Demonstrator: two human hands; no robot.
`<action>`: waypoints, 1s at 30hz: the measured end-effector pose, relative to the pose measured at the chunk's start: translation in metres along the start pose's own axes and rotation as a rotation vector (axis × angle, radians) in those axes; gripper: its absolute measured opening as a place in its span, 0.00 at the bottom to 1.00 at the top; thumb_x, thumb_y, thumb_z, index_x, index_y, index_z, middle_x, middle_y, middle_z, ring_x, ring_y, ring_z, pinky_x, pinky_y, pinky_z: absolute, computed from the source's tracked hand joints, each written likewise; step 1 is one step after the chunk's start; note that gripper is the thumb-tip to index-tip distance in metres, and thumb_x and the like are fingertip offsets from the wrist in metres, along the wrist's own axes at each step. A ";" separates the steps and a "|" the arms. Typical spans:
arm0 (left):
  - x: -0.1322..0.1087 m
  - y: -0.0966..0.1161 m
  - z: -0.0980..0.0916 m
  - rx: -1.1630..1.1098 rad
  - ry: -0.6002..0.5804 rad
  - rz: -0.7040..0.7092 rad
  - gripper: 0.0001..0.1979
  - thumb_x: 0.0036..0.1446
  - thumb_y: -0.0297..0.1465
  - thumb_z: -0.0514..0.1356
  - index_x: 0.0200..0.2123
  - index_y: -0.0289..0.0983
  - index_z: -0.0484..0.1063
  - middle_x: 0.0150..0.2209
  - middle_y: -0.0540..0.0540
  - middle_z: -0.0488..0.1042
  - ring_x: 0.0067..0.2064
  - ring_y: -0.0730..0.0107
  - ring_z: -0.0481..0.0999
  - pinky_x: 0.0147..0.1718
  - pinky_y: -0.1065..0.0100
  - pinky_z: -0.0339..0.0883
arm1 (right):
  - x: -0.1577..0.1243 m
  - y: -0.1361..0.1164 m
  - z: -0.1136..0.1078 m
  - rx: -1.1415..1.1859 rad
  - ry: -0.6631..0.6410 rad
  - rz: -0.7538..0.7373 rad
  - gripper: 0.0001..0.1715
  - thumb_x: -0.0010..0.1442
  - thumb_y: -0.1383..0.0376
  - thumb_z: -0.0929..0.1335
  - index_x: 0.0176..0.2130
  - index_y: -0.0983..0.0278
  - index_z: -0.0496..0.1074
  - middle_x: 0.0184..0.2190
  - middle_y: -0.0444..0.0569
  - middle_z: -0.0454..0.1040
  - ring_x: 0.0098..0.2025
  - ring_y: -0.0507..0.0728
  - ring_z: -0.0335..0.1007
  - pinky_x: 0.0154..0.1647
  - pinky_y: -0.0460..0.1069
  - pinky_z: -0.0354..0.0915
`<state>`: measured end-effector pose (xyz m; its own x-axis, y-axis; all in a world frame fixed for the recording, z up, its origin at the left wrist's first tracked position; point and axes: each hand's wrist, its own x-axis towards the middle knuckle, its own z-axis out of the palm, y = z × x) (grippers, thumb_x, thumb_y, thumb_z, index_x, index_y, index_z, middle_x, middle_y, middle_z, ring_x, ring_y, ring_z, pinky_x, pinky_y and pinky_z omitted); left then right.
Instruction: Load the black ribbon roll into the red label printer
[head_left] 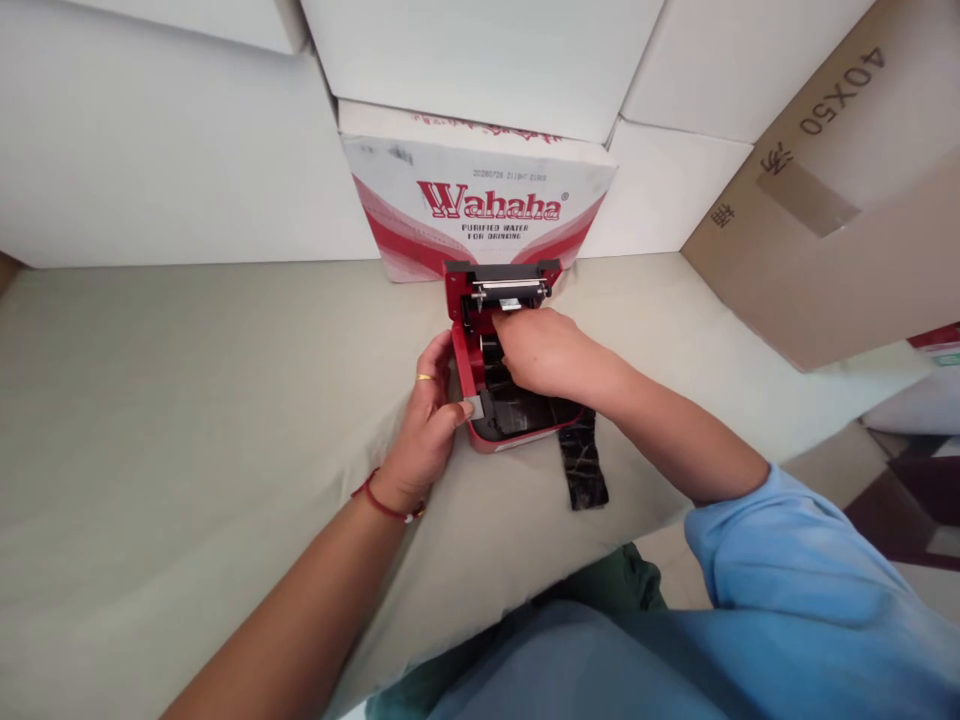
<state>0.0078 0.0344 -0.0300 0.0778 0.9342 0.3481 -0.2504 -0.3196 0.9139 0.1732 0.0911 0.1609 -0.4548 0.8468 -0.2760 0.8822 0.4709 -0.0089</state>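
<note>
A red and black device [517,415] with its lid [457,290] raised rests on the pale cloth. A roller and a metal bar show inside the lid. My left hand [431,420] holds the device's left side, thumb on a small grey piece [474,407] at its edge. My right hand [551,350] reaches inside the device below the lid; its fingertips are hidden, so what they grip cannot be made out. A strip of shiny black material [583,465] lies on the cloth by the device's front right corner.
Behind the device leans a white and red Wahaha carton [487,205]. White boxes [187,150] line the back. A large brown cardboard box [847,220] stands at the right. The cloth-covered surface [187,420] has its front edge near my body.
</note>
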 end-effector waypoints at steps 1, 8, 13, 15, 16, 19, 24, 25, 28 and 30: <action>0.001 -0.001 0.000 -0.001 -0.002 0.009 0.50 0.64 0.56 0.74 0.82 0.53 0.60 0.86 0.42 0.59 0.86 0.42 0.58 0.85 0.44 0.56 | -0.003 0.002 0.001 0.022 0.016 -0.003 0.23 0.74 0.72 0.69 0.64 0.67 0.79 0.59 0.66 0.88 0.58 0.72 0.87 0.52 0.57 0.78; 0.003 -0.002 0.000 -0.032 -0.012 0.026 0.50 0.63 0.56 0.75 0.81 0.55 0.61 0.84 0.44 0.62 0.85 0.41 0.60 0.84 0.41 0.59 | -0.064 0.041 -0.006 0.491 0.164 -0.132 0.11 0.74 0.60 0.74 0.53 0.62 0.77 0.50 0.54 0.87 0.48 0.64 0.84 0.48 0.55 0.74; 0.004 -0.003 0.001 -0.062 -0.007 0.010 0.49 0.62 0.55 0.77 0.80 0.55 0.62 0.84 0.44 0.62 0.85 0.40 0.62 0.82 0.40 0.63 | -0.120 0.119 -0.011 0.787 0.140 -0.025 0.24 0.67 0.44 0.79 0.46 0.58 0.78 0.40 0.46 0.84 0.35 0.57 0.76 0.36 0.51 0.69; 0.005 -0.003 0.001 -0.070 0.001 0.019 0.49 0.61 0.55 0.77 0.79 0.55 0.64 0.84 0.45 0.63 0.84 0.40 0.63 0.82 0.40 0.63 | -0.126 0.147 0.005 0.691 0.035 0.087 0.23 0.64 0.44 0.79 0.44 0.58 0.78 0.32 0.44 0.79 0.31 0.56 0.71 0.33 0.51 0.66; 0.005 -0.003 0.001 -0.070 0.009 0.020 0.48 0.61 0.55 0.77 0.79 0.55 0.65 0.84 0.45 0.63 0.84 0.40 0.63 0.82 0.40 0.63 | -0.125 0.156 0.017 0.637 -0.012 0.130 0.22 0.63 0.45 0.79 0.44 0.58 0.79 0.31 0.43 0.79 0.30 0.56 0.70 0.33 0.51 0.66; 0.004 -0.002 0.001 -0.049 0.038 0.005 0.48 0.61 0.54 0.77 0.79 0.54 0.65 0.84 0.45 0.63 0.85 0.41 0.62 0.83 0.41 0.61 | -0.113 0.164 0.058 0.533 0.045 0.210 0.19 0.64 0.50 0.77 0.46 0.60 0.82 0.36 0.48 0.83 0.30 0.57 0.71 0.36 0.53 0.68; 0.004 0.002 -0.001 -0.050 0.024 -0.021 0.49 0.59 0.53 0.77 0.79 0.54 0.65 0.84 0.44 0.63 0.85 0.40 0.62 0.82 0.41 0.64 | -0.094 0.135 0.098 0.604 0.183 -0.004 0.15 0.75 0.58 0.71 0.53 0.60 0.86 0.52 0.55 0.87 0.43 0.59 0.83 0.48 0.54 0.75; 0.004 0.002 -0.001 -0.050 0.021 -0.021 0.49 0.60 0.53 0.77 0.79 0.54 0.65 0.84 0.44 0.63 0.85 0.40 0.62 0.82 0.41 0.64 | -0.092 0.129 0.101 0.592 0.139 -0.051 0.14 0.75 0.60 0.72 0.54 0.59 0.86 0.53 0.55 0.87 0.47 0.60 0.85 0.52 0.54 0.76; 0.004 0.005 -0.001 -0.050 0.020 -0.037 0.48 0.61 0.53 0.76 0.79 0.54 0.64 0.84 0.45 0.62 0.85 0.41 0.62 0.82 0.41 0.64 | -0.088 0.117 0.107 0.517 0.047 -0.090 0.16 0.75 0.65 0.73 0.59 0.60 0.86 0.55 0.55 0.87 0.54 0.62 0.86 0.57 0.54 0.77; 0.003 0.006 0.000 -0.053 0.018 -0.047 0.48 0.61 0.52 0.76 0.79 0.54 0.64 0.85 0.45 0.61 0.85 0.41 0.61 0.82 0.41 0.64 | -0.090 0.113 0.108 0.466 0.025 -0.090 0.18 0.74 0.67 0.75 0.61 0.60 0.85 0.57 0.57 0.86 0.53 0.62 0.87 0.57 0.54 0.78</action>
<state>0.0071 0.0353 -0.0237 0.0732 0.9511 0.3002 -0.2979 -0.2665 0.9167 0.3274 0.0412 0.0815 -0.5296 0.8160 -0.2315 0.7974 0.3859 -0.4638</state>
